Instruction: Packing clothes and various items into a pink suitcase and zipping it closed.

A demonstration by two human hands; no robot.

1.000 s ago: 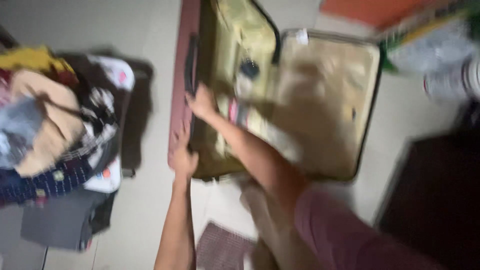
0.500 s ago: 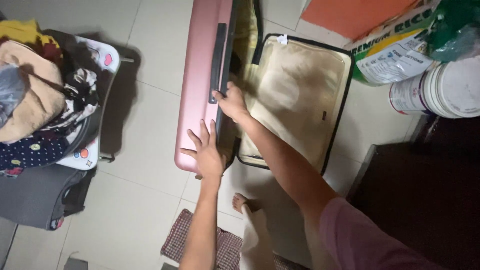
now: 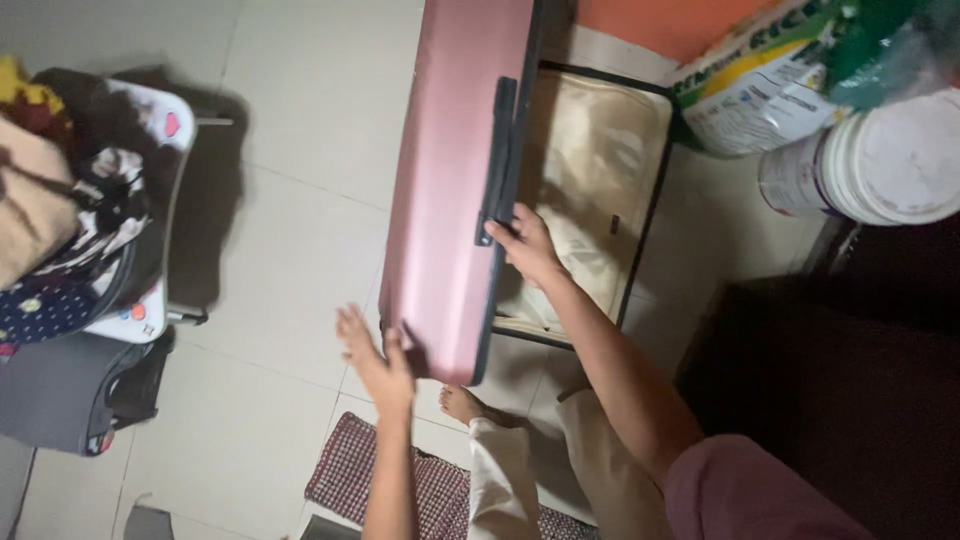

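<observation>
- Head view: the pink suitcase lid (image 3: pixel 455 190) stands raised on edge over the cream-lined suitcase base (image 3: pixel 600 200), so the case is partly closed, not yet shut.
- The right hand (image 3: pixel 528 245) curls its fingers onto the lid's edge by the dark handle (image 3: pixel 498 160).
- The left hand (image 3: pixel 375 355) is spread open just beside the lid's near corner, holding nothing.

The left hand (image 3: pixel 378 362) has come off the pink suitcase lid (image 3: pixel 455 180).

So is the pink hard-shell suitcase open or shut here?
Open. The pink hard-shell suitcase lid stands raised, the cream lining exposed. The right hand grips its edge; the left hand is beside it.
</observation>
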